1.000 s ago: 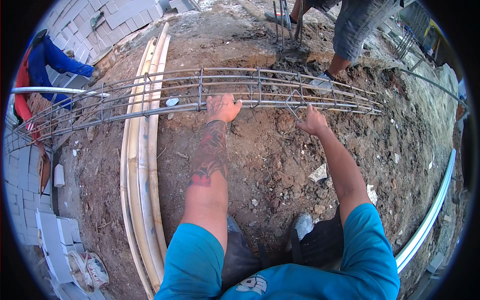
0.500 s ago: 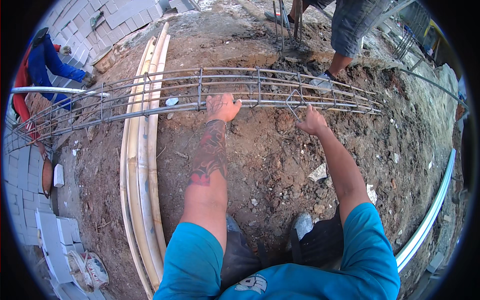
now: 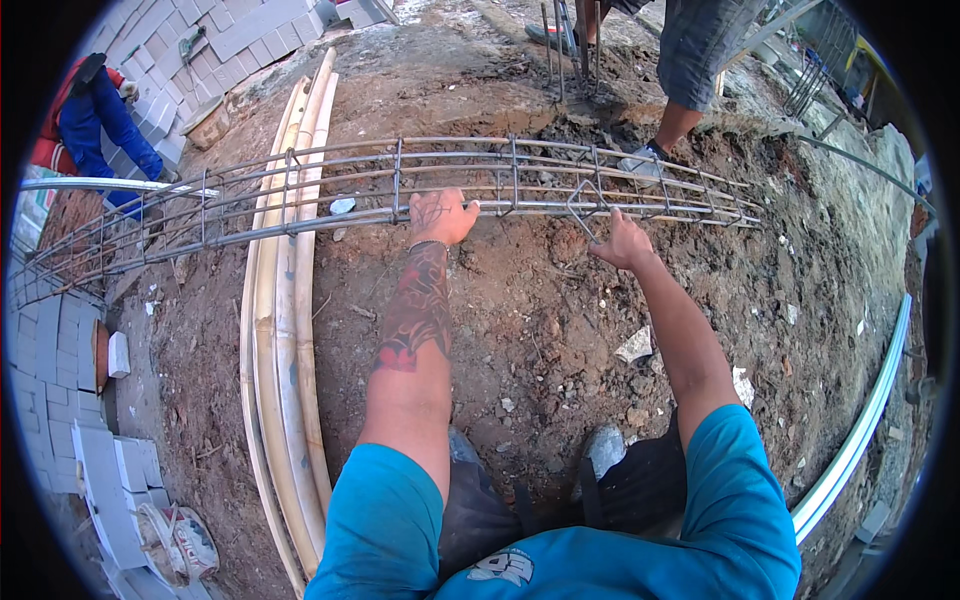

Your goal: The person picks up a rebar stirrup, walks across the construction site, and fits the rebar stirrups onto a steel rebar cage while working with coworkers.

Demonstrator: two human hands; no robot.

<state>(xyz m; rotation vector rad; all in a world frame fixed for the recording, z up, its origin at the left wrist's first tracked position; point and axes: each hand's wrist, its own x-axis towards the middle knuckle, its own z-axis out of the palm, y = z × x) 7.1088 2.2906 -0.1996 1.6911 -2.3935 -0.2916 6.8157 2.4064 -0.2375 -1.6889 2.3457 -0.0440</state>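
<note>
A long cage of steel rebar [image 3: 350, 217], its rods joined by square stirrups, stretches across the view in front of me. My left hand [image 3: 442, 216] is closed over its near lower rod, thumb pointing right; the fingertips are hidden behind the hand. Farther right, a loose-looking square stirrup [image 3: 577, 219] sits tilted like a diamond around or against the near rods; I cannot tell which. Its lower corner is pinched in my right hand [image 3: 622, 242], just on my side of the cage.
Bamboo poles [image 3: 265, 330] lie under the cage at left. Grey blocks [image 3: 100, 470] and a bucket [image 3: 190, 540] are at lower left. One person in blue trousers [image 3: 105, 125] crouches far left; another's leg [image 3: 684, 120] stands beyond the cage. White pipes [image 3: 860, 430] lie at right.
The cage and both my hands have shifted very slightly left, grips unchanged. At far left, the other person's reaching arm has drawn back from the brown rounded object beside the blocks.
</note>
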